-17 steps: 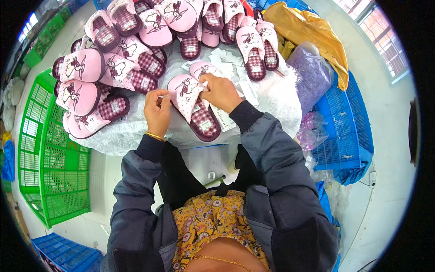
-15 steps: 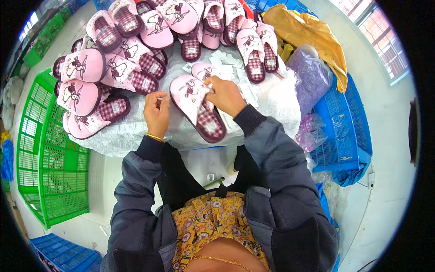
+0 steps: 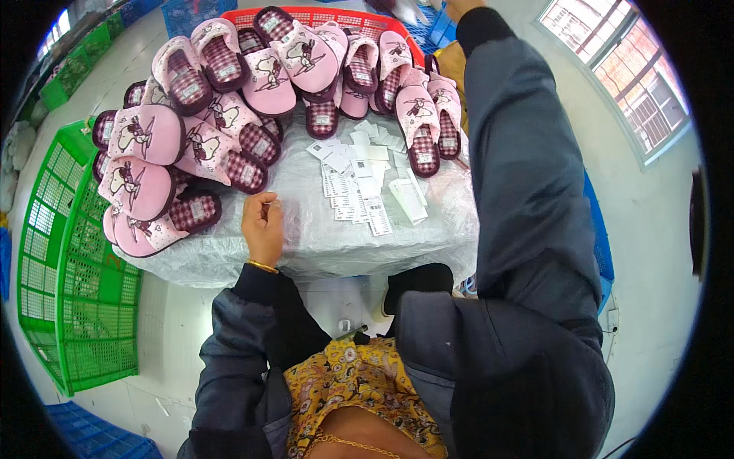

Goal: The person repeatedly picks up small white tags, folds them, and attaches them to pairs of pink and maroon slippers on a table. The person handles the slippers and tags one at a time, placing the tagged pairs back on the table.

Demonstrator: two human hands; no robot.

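My left hand [image 3: 264, 222] rests on the plastic-covered table [image 3: 336, 245], fingers curled together with thumb against forefinger; nothing shows clearly between them. It lies just right of a heap of pink slippers with plaid insoles [image 3: 164, 172]. My right arm stretches far up over the table's right side. Only a sliver of my right hand [image 3: 462, 8] shows at the picture's top edge, and its grip is hidden. A scatter of white paper labels [image 3: 365, 183] lies on the table between both arms. More pink slippers [image 3: 359, 69] are lined along the far side.
A red basket [image 3: 321, 15] stands behind the far slippers. Green crates [image 3: 69, 268] sit on the floor at the left, blue crates [image 3: 600, 245] at the right and lower left. A window [image 3: 627, 84] is at the upper right.
The slipper my right hand held over the labels is gone from the table's middle. My right arm has swung up and away past the far edge. My left hand stayed put.
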